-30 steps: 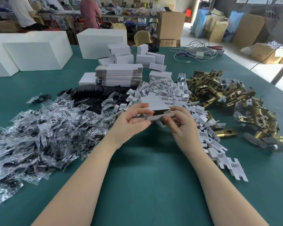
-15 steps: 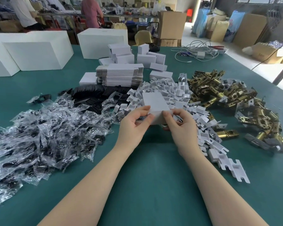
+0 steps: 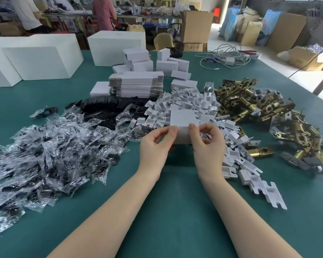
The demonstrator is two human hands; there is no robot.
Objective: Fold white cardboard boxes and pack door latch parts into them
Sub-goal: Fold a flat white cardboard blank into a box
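Green table point(image 3: 166, 211): white box point(image 3: 183, 120) pinched between left grip point(image 3: 155, 146) and right grip point(image 3: 207, 146)

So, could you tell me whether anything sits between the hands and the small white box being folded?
Nothing visible does: the left hand and right hand already pinch the small white box directly, above the green table.

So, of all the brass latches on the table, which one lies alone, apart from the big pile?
The single brass latch lying on the green table, at the near edge of the white cardboard inserts, right of the right hand; the others are heaped together.
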